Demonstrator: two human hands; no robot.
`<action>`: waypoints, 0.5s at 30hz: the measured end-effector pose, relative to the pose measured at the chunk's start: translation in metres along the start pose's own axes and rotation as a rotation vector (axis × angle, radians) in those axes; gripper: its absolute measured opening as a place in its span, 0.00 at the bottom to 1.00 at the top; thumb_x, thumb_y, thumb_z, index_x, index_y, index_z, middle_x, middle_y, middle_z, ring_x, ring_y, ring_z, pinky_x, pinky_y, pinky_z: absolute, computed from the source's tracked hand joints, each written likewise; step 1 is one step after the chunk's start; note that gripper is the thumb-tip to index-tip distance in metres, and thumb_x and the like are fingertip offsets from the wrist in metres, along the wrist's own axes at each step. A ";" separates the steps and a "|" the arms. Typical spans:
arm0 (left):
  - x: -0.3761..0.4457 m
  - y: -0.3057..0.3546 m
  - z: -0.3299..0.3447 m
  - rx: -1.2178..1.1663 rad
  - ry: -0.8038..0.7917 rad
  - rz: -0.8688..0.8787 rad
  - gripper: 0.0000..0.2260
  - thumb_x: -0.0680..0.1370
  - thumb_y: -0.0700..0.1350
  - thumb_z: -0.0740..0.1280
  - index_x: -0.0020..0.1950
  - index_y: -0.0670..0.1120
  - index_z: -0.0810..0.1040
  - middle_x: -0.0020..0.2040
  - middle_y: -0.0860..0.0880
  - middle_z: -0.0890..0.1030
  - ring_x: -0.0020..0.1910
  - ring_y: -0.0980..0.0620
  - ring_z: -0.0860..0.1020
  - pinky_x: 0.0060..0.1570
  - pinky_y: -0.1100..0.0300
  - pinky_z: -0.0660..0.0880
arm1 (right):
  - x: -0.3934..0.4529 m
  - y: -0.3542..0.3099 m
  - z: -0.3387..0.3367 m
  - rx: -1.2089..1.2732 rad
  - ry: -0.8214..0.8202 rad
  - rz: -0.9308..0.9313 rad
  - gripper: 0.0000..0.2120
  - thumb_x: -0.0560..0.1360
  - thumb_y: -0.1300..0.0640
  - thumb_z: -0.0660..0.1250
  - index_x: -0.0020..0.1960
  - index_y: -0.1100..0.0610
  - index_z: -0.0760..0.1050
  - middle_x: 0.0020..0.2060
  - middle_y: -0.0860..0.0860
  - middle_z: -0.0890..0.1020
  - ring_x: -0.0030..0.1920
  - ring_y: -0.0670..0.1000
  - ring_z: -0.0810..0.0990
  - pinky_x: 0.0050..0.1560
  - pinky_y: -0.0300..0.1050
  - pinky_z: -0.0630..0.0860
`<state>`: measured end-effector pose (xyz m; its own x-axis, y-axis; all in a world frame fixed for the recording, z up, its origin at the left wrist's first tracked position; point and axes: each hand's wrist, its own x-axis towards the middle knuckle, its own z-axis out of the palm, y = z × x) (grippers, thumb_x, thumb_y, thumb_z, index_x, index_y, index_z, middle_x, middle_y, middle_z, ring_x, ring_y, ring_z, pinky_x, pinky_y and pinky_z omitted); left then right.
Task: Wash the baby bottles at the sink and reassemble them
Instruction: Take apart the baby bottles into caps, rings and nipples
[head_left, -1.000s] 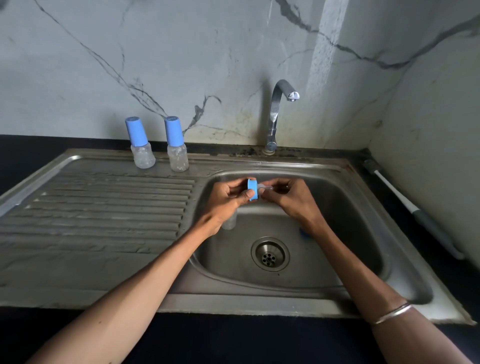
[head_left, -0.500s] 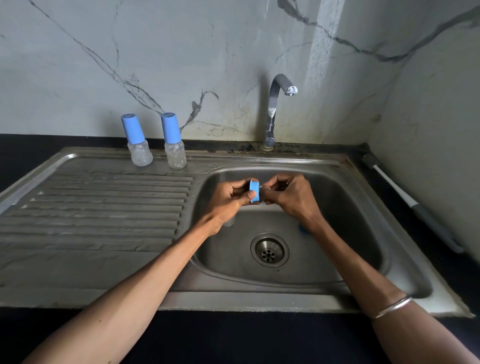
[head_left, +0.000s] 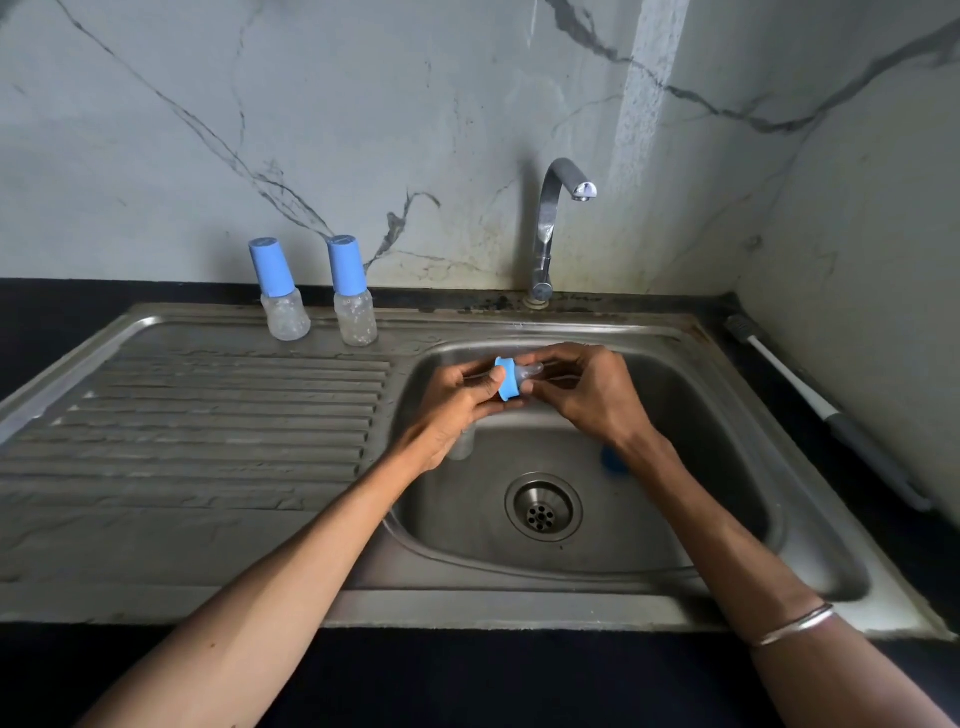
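Over the sink basin (head_left: 717, 426), my left hand (head_left: 457, 400) pinches a blue screw ring (head_left: 507, 378). A clear silicone teat (head_left: 529, 371) pokes out of the ring to the right, and my right hand (head_left: 592, 389) pinches it with its fingertips. A clear bottle body (head_left: 462, 441) stands in the basin, mostly hidden under my left hand. A blue cap (head_left: 612, 461) lies in the basin behind my right wrist. Two assembled bottles with blue caps, one (head_left: 280, 291) left of the other (head_left: 350, 291), stand at the back of the drainboard.
The tap (head_left: 550, 223) rises behind the basin; no water runs. The ribbed drainboard (head_left: 208, 415) lies to the left. A long bottle brush (head_left: 826, 410) rests on the dark counter at the right, near the wall. The drain (head_left: 543, 506) sits mid-basin.
The teat now sticks further out of the blue ring to the right. Both hands have stayed together over the basin.
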<state>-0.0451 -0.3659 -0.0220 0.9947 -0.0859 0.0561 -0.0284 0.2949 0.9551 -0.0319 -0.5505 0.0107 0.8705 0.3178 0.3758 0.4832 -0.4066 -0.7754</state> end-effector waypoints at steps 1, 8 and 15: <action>0.000 0.000 0.001 -0.024 -0.003 -0.014 0.15 0.80 0.38 0.65 0.65 0.32 0.76 0.59 0.36 0.82 0.58 0.41 0.82 0.55 0.51 0.81 | 0.000 0.000 -0.001 -0.013 -0.007 -0.002 0.15 0.70 0.59 0.77 0.57 0.52 0.83 0.49 0.46 0.86 0.50 0.40 0.83 0.57 0.43 0.80; -0.004 0.002 0.003 -0.152 -0.018 -0.119 0.15 0.80 0.39 0.64 0.62 0.29 0.76 0.60 0.33 0.81 0.59 0.39 0.81 0.54 0.51 0.82 | 0.000 0.001 -0.006 -0.005 -0.039 0.037 0.13 0.68 0.57 0.78 0.52 0.54 0.85 0.46 0.45 0.86 0.46 0.39 0.84 0.52 0.36 0.80; -0.008 0.002 0.014 -0.243 -0.028 -0.145 0.09 0.82 0.35 0.61 0.54 0.31 0.78 0.52 0.37 0.84 0.54 0.41 0.83 0.49 0.55 0.82 | -0.002 0.005 -0.001 0.022 0.063 0.069 0.05 0.68 0.58 0.78 0.44 0.56 0.86 0.38 0.47 0.86 0.38 0.43 0.85 0.42 0.37 0.81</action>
<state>-0.0545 -0.3780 -0.0163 0.9834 -0.1692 -0.0649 0.1420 0.4968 0.8562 -0.0308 -0.5535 0.0067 0.9060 0.2355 0.3518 0.4206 -0.4060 -0.8113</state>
